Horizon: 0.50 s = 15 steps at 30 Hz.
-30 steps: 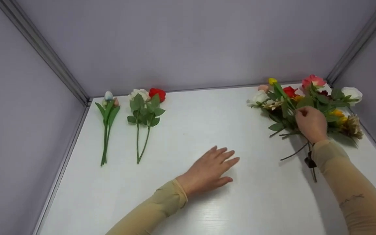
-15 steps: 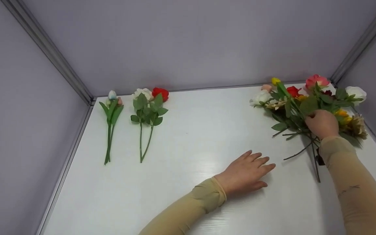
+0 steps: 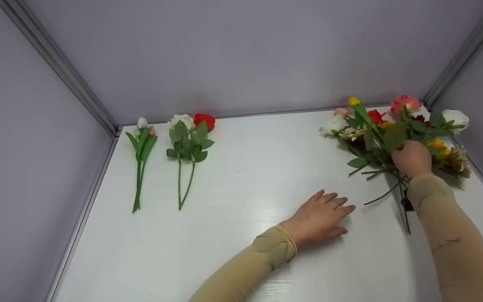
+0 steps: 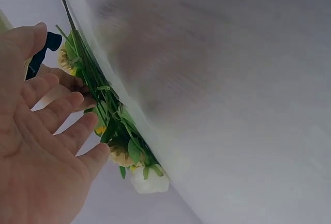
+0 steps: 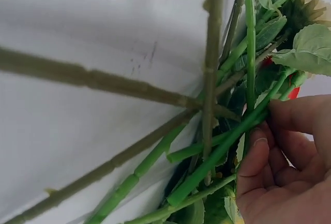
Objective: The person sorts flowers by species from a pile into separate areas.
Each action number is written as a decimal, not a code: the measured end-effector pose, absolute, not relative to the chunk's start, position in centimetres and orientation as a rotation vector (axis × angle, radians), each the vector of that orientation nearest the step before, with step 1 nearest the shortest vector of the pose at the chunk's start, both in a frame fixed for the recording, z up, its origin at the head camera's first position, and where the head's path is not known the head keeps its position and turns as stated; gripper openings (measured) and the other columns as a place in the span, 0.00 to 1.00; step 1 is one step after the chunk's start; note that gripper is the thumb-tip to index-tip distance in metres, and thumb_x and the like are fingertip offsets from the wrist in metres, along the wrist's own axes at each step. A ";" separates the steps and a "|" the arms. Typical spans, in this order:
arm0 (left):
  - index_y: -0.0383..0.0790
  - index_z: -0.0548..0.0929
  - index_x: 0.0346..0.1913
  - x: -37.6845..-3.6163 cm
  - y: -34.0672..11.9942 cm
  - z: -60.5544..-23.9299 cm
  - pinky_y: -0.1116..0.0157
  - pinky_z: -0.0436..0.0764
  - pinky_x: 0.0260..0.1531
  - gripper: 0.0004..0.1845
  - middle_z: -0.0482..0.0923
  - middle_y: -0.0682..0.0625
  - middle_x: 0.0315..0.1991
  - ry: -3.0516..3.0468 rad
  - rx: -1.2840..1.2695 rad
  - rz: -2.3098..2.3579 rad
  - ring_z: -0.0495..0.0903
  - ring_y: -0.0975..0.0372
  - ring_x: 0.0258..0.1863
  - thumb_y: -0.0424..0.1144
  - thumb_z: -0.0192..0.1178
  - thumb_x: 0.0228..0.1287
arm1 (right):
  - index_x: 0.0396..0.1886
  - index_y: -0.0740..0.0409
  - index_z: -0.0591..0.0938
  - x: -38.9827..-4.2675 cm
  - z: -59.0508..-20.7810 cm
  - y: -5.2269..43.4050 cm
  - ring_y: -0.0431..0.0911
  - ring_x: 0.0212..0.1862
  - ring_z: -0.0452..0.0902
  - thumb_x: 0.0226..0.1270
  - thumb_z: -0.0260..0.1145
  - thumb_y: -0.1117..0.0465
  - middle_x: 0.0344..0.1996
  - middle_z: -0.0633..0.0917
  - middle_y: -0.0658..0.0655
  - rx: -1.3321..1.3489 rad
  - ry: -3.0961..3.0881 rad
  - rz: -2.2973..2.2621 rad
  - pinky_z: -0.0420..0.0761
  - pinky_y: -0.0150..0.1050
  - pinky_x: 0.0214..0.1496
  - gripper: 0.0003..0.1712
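My right hand is in the pile of artificial flowers at the back right of the table. In the right wrist view its thumb and index finger pinch a green flower stem among crossing stems. A yellow tulip, a pink flower and a white flower show around the pile's edge. My left hand, fingers spread and holding nothing, is low over the white table, left of the loose stem ends. The left wrist view shows its palm, with the pile beyond.
At the back left lie a few tulips with their stems together. Beside them are a white rose and a red rose with crossing stems. Grey panels enclose the white table at the back and sides.
My left hand has moved right across the table, toward the pile. My right hand has shifted slightly right and lower among the stems. The flowers at the left lie as before.
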<state>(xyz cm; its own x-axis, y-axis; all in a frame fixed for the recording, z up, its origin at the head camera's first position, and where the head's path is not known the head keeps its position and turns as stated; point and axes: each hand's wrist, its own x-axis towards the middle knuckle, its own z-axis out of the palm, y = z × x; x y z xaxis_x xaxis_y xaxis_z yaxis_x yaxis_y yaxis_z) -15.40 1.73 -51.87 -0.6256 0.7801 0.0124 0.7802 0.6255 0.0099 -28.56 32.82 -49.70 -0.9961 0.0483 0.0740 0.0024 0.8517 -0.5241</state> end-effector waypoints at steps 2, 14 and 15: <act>0.59 0.64 0.79 -15.5 1.6 -51.8 0.58 0.54 0.76 0.32 0.63 0.58 0.76 -2.826 -1.353 -0.035 0.58 0.61 0.76 0.62 0.51 0.77 | 0.16 0.58 0.66 -28.4 -49.7 32.9 0.49 0.17 0.61 0.70 0.53 0.64 0.11 0.65 0.52 -0.051 -2.919 0.868 0.63 0.43 0.22 0.20; 0.53 0.74 0.74 -16.8 0.4 -51.3 0.65 0.62 0.72 0.25 0.71 0.56 0.72 -2.834 -1.222 -0.305 0.68 0.63 0.71 0.53 0.53 0.80 | 0.53 0.72 0.82 -26.6 -47.4 31.1 0.57 0.36 0.75 0.80 0.54 0.55 0.43 0.83 0.71 -0.045 -2.787 0.984 0.75 0.51 0.39 0.23; 0.53 0.76 0.72 -16.9 0.3 -51.2 0.66 0.64 0.71 0.23 0.72 0.57 0.71 -2.846 -1.184 -0.392 0.69 0.64 0.70 0.52 0.53 0.80 | 0.53 0.72 0.82 -26.3 -47.2 30.7 0.57 0.37 0.75 0.80 0.55 0.55 0.44 0.83 0.71 -0.037 -2.792 0.986 0.75 0.50 0.39 0.22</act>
<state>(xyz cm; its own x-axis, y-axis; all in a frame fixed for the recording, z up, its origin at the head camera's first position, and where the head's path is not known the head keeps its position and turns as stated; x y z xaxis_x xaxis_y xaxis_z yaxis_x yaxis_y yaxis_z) -16.90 0.31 -51.19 -0.7090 0.6937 0.1271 0.7022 0.6778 0.2180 -26.35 30.74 -47.21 -0.9834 0.0829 0.1613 -0.0368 0.7799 -0.6248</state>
